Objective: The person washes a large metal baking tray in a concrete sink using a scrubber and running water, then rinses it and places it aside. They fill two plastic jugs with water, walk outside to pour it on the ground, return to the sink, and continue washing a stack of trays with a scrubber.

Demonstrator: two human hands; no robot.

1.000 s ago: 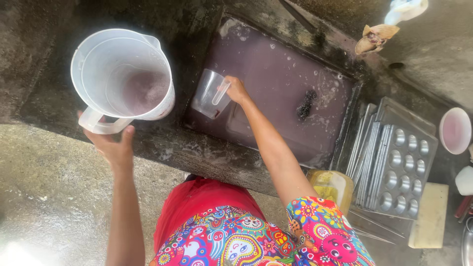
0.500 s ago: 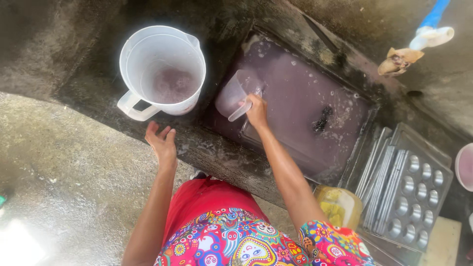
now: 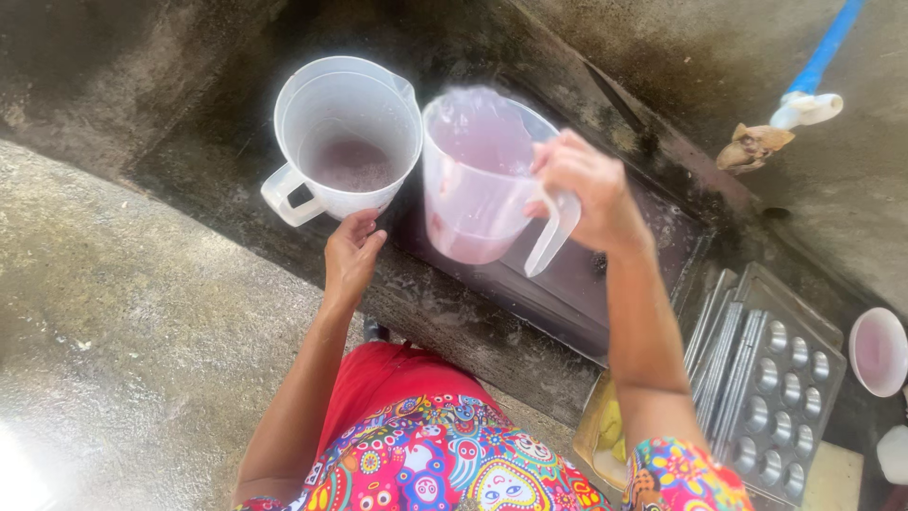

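Beside the open left hand (image 3: 352,257), the big pitcher (image 3: 345,137) waits; right hand (image 3: 586,194) grips the filled jug (image 3: 478,180), tipping comes next.

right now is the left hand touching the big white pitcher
Touching. The head view shows the left hand with its fingertips pressed against the lower wall of the large white pitcher; no gap shows between them.

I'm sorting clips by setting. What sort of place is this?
Probably a rough outdoor wash or food-preparation area. A stained concrete ledge holds a dark rectangular tray of purplish liquid, a blue-and-white tap juts from the concrete wall, and grey metal mould trays stand stacked alongside.
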